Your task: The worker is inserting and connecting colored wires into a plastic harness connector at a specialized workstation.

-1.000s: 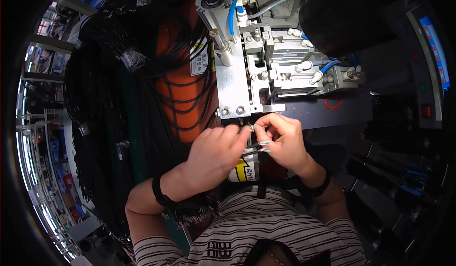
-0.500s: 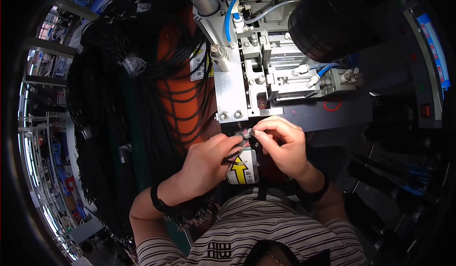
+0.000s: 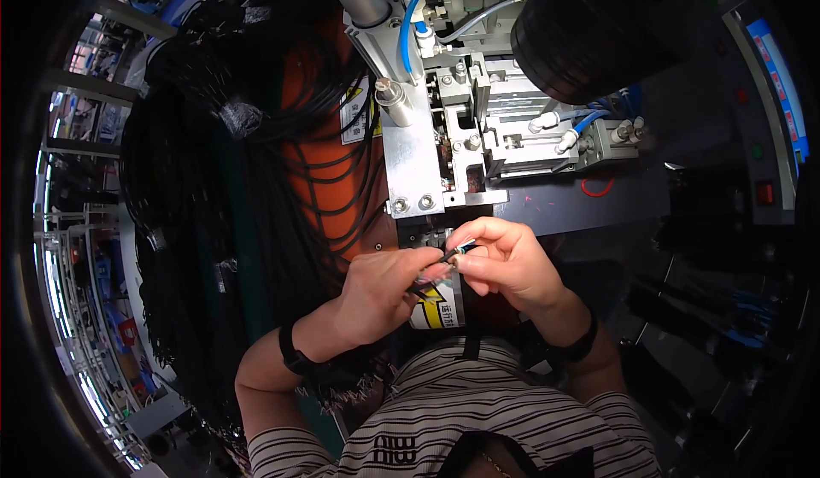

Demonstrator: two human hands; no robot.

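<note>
A thin black cable (image 3: 448,257) runs between my two hands, just in front of the metal machine. Thumb and index finger of my left hand (image 3: 373,293) are closed round it. From its end stick out short wires (image 3: 465,246), light and bluish, held in the pinch of my right hand (image 3: 515,266). Other cable ends, partly pinkish and blurred, show under my left fingers. Below them lies a white label with a yellow arrow (image 3: 435,309), partly covered by my left hand.
The metal fixture with air cylinders (image 3: 530,149) and a silver plate (image 3: 413,162) stands ahead. A black lamp-like cylinder (image 3: 572,42) hangs at upper right. Bundles of black cables (image 3: 213,136) hang at left over an orange surface (image 3: 320,196). A red ring (image 3: 597,187) lies on the dark tabletop.
My right hand has turned and shifted slightly down, its fingers now on the wire end. The black cable and light wires show more plainly between my fingertips. The view has shifted slightly.
</note>
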